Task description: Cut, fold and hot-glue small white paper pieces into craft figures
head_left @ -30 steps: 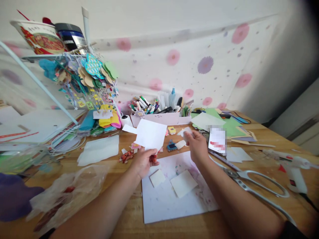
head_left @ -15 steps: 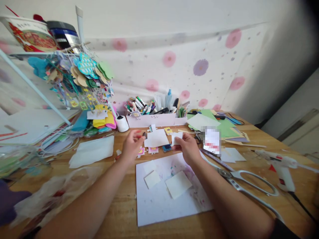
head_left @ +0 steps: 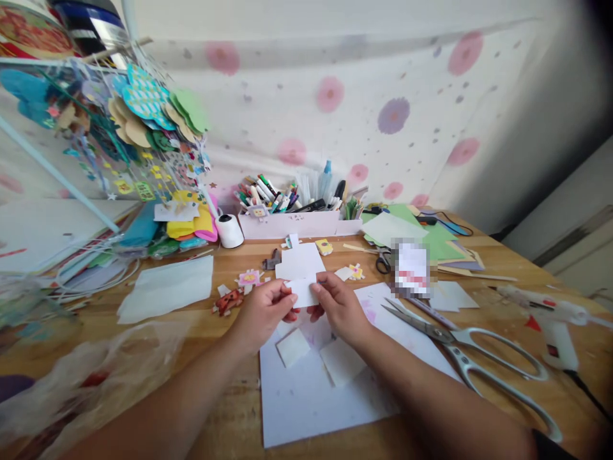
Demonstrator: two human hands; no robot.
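Between my two hands is a small white piece of paper, held up above the top edge of a white board. My left hand pinches its left end and my right hand pinches its right end. Just beyond the fingers lies a larger white sheet. Two white pads, a small one and a larger one, rest on the board below my hands. Small paper cutouts lie around, such as a pink one and a yellow one.
Large scissors lie open beside my right forearm, with a glue gun farther right. Behind stands a box of pens next to a white thread cone. Paper decorations hang at the left. A plastic bag lies near my left forearm.
Both hands have come together and nearer to me. The small white paper, earlier in my right hand alone, is now held by both. The camera view has shifted slightly.
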